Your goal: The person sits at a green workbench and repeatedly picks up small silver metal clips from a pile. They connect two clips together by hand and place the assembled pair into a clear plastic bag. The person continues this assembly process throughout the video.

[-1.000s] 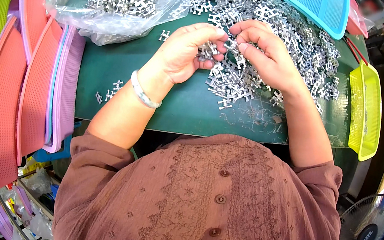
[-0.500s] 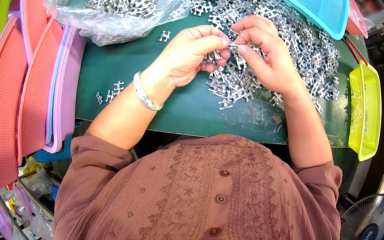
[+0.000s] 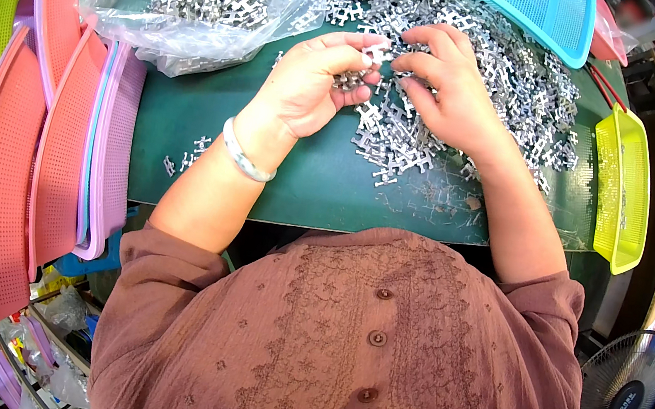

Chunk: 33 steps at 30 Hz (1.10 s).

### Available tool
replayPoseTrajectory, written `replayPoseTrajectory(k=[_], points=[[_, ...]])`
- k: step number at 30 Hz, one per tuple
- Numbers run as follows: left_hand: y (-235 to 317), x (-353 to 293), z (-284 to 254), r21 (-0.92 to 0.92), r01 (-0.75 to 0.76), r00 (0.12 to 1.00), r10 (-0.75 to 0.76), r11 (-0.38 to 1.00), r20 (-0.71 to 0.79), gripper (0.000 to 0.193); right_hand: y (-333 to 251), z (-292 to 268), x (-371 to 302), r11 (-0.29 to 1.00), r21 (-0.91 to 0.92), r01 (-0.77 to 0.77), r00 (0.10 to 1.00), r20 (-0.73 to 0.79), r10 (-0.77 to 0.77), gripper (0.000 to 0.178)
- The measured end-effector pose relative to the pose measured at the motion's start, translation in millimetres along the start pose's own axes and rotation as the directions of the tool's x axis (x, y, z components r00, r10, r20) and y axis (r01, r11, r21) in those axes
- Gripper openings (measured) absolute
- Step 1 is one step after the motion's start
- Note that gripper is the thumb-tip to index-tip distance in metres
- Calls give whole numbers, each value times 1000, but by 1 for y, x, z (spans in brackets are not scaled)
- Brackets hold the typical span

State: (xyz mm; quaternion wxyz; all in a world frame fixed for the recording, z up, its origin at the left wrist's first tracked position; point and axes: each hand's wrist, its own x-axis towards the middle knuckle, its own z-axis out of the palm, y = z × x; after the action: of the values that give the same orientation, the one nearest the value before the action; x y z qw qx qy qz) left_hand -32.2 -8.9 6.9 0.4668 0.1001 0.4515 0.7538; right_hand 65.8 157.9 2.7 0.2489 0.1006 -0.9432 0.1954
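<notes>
Between the thumb and forefinger of my left hand [image 3: 309, 81] is a small silvery H-shaped metal piece [image 3: 377, 52]. More such pieces show under the thumb, against its curled fingers. My right hand [image 3: 454, 92] is just to the right, fingers bent and apart, with nothing visible in them. Both hands are over the near left part of a large heap of metal pieces [image 3: 525, 107] on the green tabletop [image 3: 314, 178]. A few loose pieces [image 3: 194, 154] lie left of my left forearm.
A clear plastic bag [image 3: 189, 55] of metal pieces lies at the far left. Stacked pink and purple baskets [image 3: 8, 185] line the left side. A blue basket [image 3: 550, 22] sits at the far right, a yellow-green basket [image 3: 626, 192] at the right edge, a fan [image 3: 625, 401] below.
My hands have come apart. The left has shifted slightly left and up with the metal piece, now standing clear at its fingertips; the right's fingers have drawn off it.
</notes>
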Motion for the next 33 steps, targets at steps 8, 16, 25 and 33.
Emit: replayPoseTrajectory(k=[8, 16, 25, 33], points=[[0, 10, -18, -408, 32, 985, 41, 912, 169, 21, -9, 8, 4, 981, -196, 0, 998, 57, 11, 16], [0, 12, -21, -394, 35, 991, 18, 918, 129, 18, -17, 9, 19, 930, -365, 35, 967, 247, 60, 23], [3, 7, -12, -80, 5, 998, -10, 997, -62, 22, -11, 13, 18, 978, -209, -19, 996, 83, 37, 19], [0, -1, 2, 71, 135, 987, -140, 988, 74, 19, -14, 4, 19, 997, -75, -18, 973, -231, 0, 21]])
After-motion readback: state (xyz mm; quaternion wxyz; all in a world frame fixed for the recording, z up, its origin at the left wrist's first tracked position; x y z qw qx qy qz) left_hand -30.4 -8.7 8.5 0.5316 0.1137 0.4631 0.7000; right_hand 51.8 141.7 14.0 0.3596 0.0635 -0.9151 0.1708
